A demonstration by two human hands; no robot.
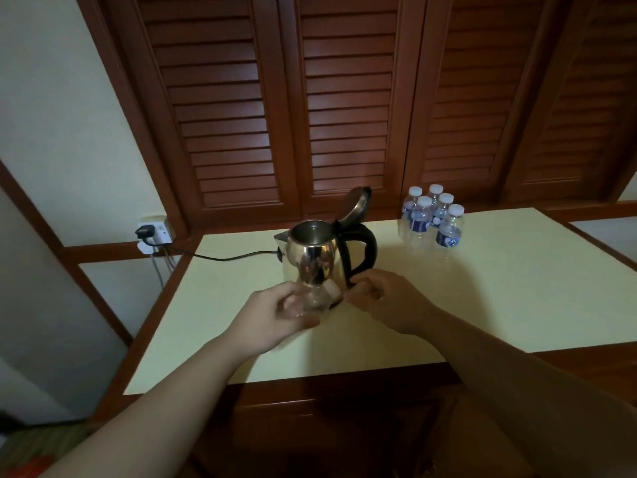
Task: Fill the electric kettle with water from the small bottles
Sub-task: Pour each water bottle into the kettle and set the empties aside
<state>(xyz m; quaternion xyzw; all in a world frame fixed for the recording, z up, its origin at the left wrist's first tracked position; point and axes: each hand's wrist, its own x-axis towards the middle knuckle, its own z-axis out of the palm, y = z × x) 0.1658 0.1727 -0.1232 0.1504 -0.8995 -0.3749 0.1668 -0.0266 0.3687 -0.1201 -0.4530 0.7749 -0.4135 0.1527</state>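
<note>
Left hand (pixel 275 313) gripped a clear bottle (pixel 314 300) before the open-lidded kettle (pixel 312 251) on the table (pixel 482 288), right hand (pixel 386 300) curled beside the bottle's top, grasp unclear, five bottles (pixel 431 215) stood behind.

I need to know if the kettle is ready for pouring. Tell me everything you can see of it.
The kettle is shiny, mirror-like metal with a black handle on its right and a short spout on its left. Its hinged lid stands tilted open, showing the metal inside; the water level cannot be told. It stands upright on the pale tabletop. A black cord runs left to a wall socket. The right hand is at the handle's base.
</note>
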